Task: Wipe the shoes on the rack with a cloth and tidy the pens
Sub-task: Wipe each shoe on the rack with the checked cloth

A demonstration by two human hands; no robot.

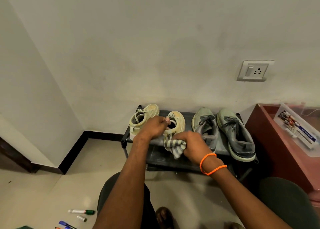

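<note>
Markers: a white marker with a green cap (81, 211) lies on the tiled floor (43, 194) at the lower left; a loose small cap (82, 218) sits just below it, and blue pens (66, 225) lie at the bottom edge, partly cut off.
Shoe rack: a low black rack (161, 156) stands against the wall, with four shoes on its top shelf.
Cream pair: the left cream sneaker (142, 118) sits at the rack's left end, toe to the wall; the right cream sneaker (176, 122) is just beside it.
Left hand: the left hand (153, 127) grips the right cream sneaker at its collar, fingers curled over the edge and into the opening.
Cloth: a grey-and-white striped cloth (174, 146) is bunched against the heel of the held sneaker.
Right hand: the right hand (192, 144) is closed round the striped cloth, pressing it on the heel; orange bands (210, 164) circle the wrist.
Grey pair: two grey lace-up sneakers (223, 130) lie side by side on the right half of the shelf, untouched by either hand.
Wall socket: a switch and socket plate (254, 71) is on the wall above the grey pair.
Right edge: a reddish-brown cabinet (270, 142) holds a clear plastic box (299, 130) with a printed label.
</note>
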